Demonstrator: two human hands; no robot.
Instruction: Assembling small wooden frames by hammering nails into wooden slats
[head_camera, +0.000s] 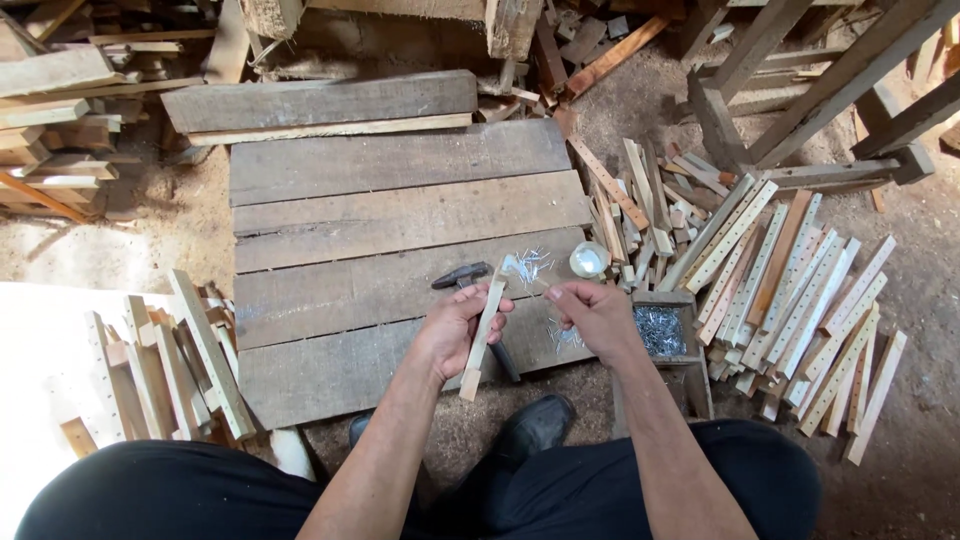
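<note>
Hammer (462, 275) partly hidden behind pale wood strip (483, 328) grasped by left hand (455, 330); right hand (595, 315) fingertips pinched together, contents too small to make out

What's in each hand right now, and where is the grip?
The left hand holds a thin wooden slat around its middle, ends free. The right hand pinches something small at its fingertips, too small to tell.

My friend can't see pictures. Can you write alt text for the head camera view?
A seated person's left hand holds a thin pale wooden slat above a grey plank worktable, while the right hand pinches something small. A dark hammer, loose nails and a slat pile lie nearby.
</note>
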